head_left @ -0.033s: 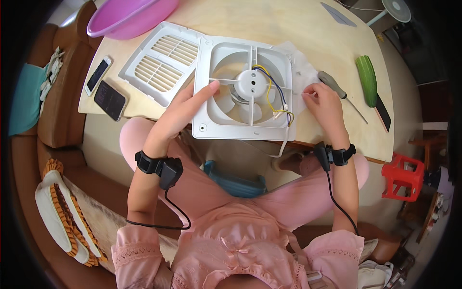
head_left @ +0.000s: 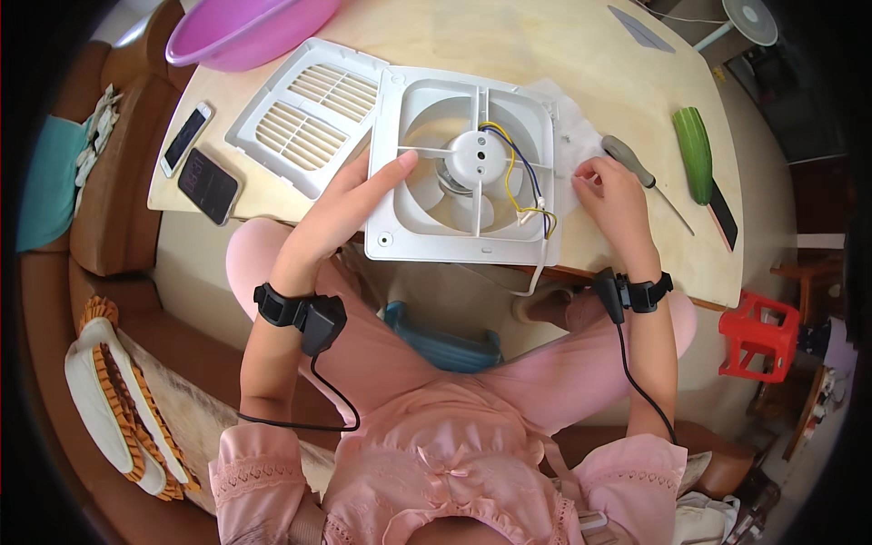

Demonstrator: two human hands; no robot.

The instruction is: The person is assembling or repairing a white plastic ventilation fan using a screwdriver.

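A white square exhaust fan (head_left: 476,159) lies tilted at the table's near edge, its round motor hub facing up. Yellow and blue wires run from the hub to a small connector and a white cord at the lower right. My left hand (head_left: 343,207) grips the fan's left side, thumb over the frame and the other fingers mostly hidden behind it. To the right of the fan, my right hand (head_left: 616,198) is closed in a pinch; whatever its fingertips hold is too small to make out. Just beyond them lie a crumpled white tissue (head_left: 572,127) and a grey-handled screwdriver (head_left: 629,158).
Left of the fan rests a white louvred cover (head_left: 300,120), beside two phones (head_left: 185,141) and a pink basin (head_left: 245,36). A green cucumber (head_left: 694,150) and a dark knife blade (head_left: 723,218) occupy the table's right side. A red stool (head_left: 758,336) stands beyond the edge.
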